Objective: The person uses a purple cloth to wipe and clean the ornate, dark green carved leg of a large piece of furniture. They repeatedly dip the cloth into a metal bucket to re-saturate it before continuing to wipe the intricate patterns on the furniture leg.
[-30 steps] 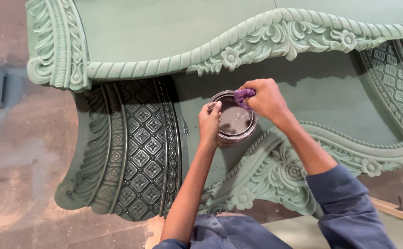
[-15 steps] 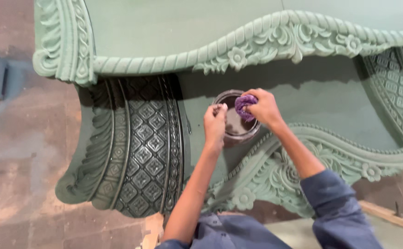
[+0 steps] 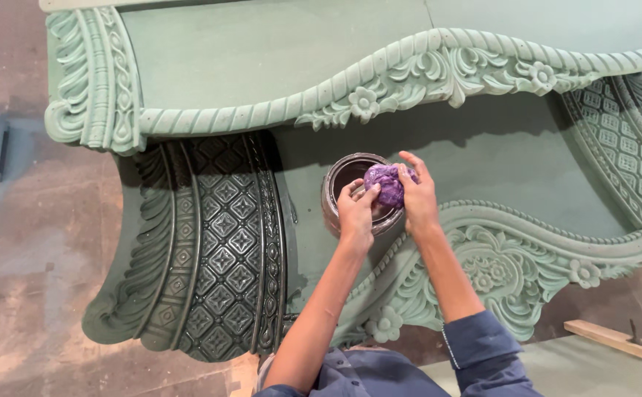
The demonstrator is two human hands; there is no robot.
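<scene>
Now, left hand (image 3: pixel 355 215): gripping the round dark metal tin (image 3: pixel 350 190) by its rim.
Right hand (image 3: pixel 418 197): pinching the crumpled purple cloth (image 3: pixel 386 184) over it.
Progress: one curved lattice-carved panel (image 3: pixel 222 242) is looking darkened; the pale green carved wooden furniture (image 3: pixel 277 59) elsewhere is remaining plain.

At my twelve o'clock sprawls a carved green furniture piece (image 3: pixel 262 59); a wooden strip (image 3: pixel 615 340) lies at four.

One container shows: a small round tin (image 3: pixel 358 192) just past centre toward one o'clock, standing open on the green carved piece. Its rim looks dark and metallic, its inside dark brown. Any label on it cannot be made out.
</scene>
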